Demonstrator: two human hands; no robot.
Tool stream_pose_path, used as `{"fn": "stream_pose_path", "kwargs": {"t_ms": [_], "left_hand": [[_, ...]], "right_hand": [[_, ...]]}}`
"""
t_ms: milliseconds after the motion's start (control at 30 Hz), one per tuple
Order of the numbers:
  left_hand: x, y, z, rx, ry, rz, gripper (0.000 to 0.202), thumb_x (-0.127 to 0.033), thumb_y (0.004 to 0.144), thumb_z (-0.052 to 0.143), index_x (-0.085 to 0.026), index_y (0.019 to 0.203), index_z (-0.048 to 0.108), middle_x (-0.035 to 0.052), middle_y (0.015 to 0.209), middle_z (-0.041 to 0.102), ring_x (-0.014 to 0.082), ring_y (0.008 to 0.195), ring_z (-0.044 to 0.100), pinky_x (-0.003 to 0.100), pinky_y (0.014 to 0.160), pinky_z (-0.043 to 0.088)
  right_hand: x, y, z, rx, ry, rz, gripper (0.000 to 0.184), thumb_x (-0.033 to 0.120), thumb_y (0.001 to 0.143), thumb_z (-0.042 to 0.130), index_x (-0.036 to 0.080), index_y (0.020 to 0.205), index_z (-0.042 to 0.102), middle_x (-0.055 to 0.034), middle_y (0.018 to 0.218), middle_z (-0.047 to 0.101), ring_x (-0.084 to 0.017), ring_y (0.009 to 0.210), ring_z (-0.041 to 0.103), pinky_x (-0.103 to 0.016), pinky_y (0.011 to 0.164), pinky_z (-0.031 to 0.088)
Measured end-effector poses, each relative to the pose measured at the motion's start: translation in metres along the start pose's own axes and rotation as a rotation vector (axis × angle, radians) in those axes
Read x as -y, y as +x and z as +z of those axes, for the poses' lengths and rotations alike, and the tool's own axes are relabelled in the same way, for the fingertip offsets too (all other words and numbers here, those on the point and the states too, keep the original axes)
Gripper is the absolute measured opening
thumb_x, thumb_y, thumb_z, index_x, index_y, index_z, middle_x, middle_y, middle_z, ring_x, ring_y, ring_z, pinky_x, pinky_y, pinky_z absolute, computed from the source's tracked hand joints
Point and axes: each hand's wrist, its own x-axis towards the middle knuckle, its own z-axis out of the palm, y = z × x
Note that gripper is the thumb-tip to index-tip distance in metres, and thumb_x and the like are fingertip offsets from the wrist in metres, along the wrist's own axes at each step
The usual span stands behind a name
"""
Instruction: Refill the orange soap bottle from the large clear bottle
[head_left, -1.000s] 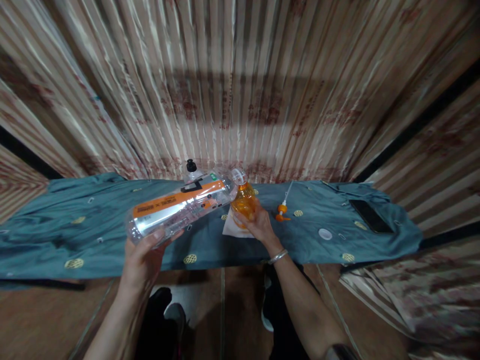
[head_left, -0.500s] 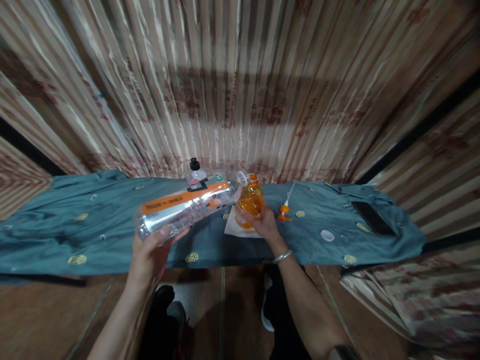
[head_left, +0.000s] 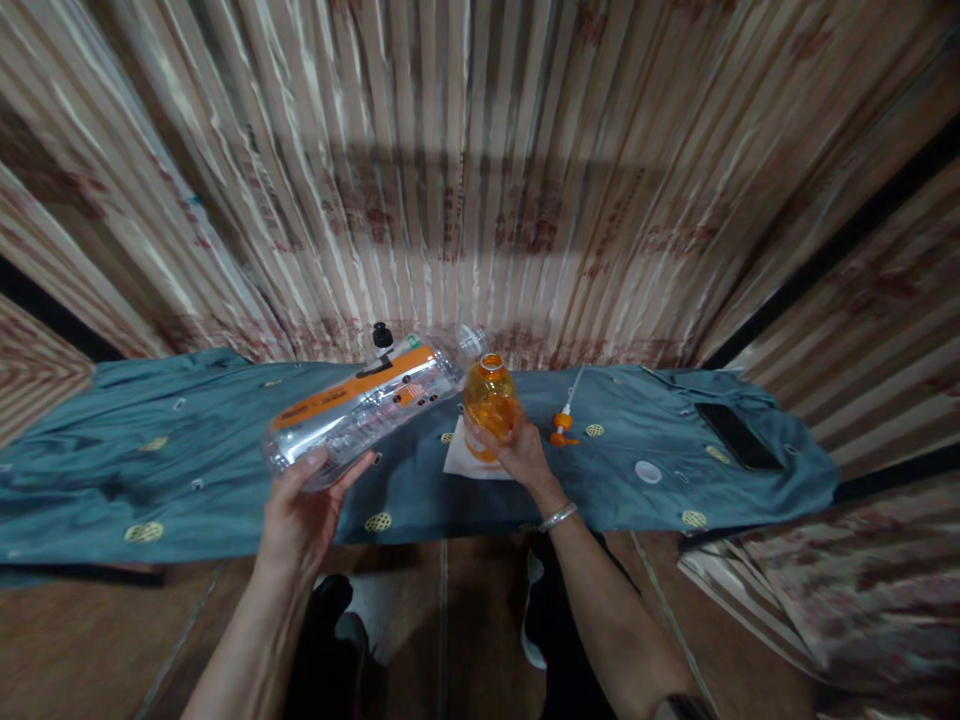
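My left hand (head_left: pixel 307 500) is wrapped round the base end of a big clear plastic bottle (head_left: pixel 367 405) with an orange and silver label. That bottle is tilted, its mouth up and to the right, close to the neck of an orange see-through bottle. My right hand (head_left: pixel 521 450) grips this orange bottle (head_left: pixel 491 395) round its lower body; its open top faces up. Beneath it lies a white cloth or tissue (head_left: pixel 465 460). An orange pump head (head_left: pixel 562 425) with a clear tube lies to the right of my right hand.
Behind the clear bottle stands a small bottle with a black cap (head_left: pixel 382 335), mostly hidden. A white round disc (head_left: pixel 647 471) and a black phone (head_left: pixel 739 436) lie at the right on the teal tablecloth (head_left: pixel 210 440). A striped curtain (head_left: pixel 465 200) hangs behind.
The mouth of the clear bottle has shifted up and left, away from the orange bottle's opening. The orange bottle now stands more upright. Both hands keep their hold.
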Motion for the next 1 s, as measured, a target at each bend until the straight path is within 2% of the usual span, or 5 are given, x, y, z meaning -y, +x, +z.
{"fn": "stream_pose_path", "kwargs": {"t_ms": [133,400,767,867,1000], "left_hand": [[-0.002,0.001,-0.001,0.013,0.0,-0.001,0.062,-0.042,0.044,0.116,-0.03,0.099,0.09,0.0065,0.111,0.096,0.0406,0.123,0.09,0.042,0.081,0.082],[0.002,0.002,-0.005,0.079,0.049,0.025,0.069,-0.046,0.05,0.117,-0.031,0.113,0.091,0.0079,0.119,0.098,0.043,0.122,0.092,0.05,0.088,0.083],[0.0,-0.002,-0.002,0.132,0.071,0.101,0.09,-0.048,0.047,0.119,-0.029,0.131,0.092,0.0089,0.112,0.098,0.0368,0.108,0.094,0.039,0.078,0.082],[-0.001,-0.002,-0.001,0.136,0.067,0.116,0.09,-0.048,0.045,0.12,-0.029,0.128,0.093,0.0066,0.107,0.098,0.0293,0.094,0.094,0.032,0.075,0.079],[-0.001,-0.004,0.0,0.145,0.059,0.144,0.084,-0.047,0.046,0.121,-0.028,0.123,0.095,0.0066,0.107,0.099,0.0268,0.093,0.094,0.029,0.076,0.078]], "right_hand": [[0.009,-0.001,0.003,-0.012,-0.001,-0.008,0.06,0.043,0.089,0.098,0.022,0.143,0.08,-0.0153,0.137,0.096,-0.044,0.131,0.093,-0.068,0.123,0.073],[0.017,-0.003,0.003,-0.013,-0.017,0.014,0.062,0.039,0.088,0.099,0.025,0.145,0.079,-0.0124,0.14,0.096,-0.044,0.135,0.092,-0.064,0.124,0.073],[0.018,-0.002,0.004,-0.009,-0.046,0.02,0.062,0.036,0.09,0.102,0.025,0.147,0.078,-0.0116,0.139,0.096,-0.04,0.135,0.092,-0.054,0.122,0.074],[0.017,-0.001,0.004,-0.005,-0.039,0.012,0.063,0.035,0.09,0.102,0.023,0.147,0.078,-0.0128,0.141,0.096,-0.04,0.135,0.092,-0.054,0.122,0.074],[0.015,0.0,0.005,-0.015,-0.04,-0.001,0.062,0.035,0.089,0.102,0.024,0.145,0.079,-0.0112,0.138,0.097,-0.04,0.132,0.093,-0.055,0.12,0.075]]}}
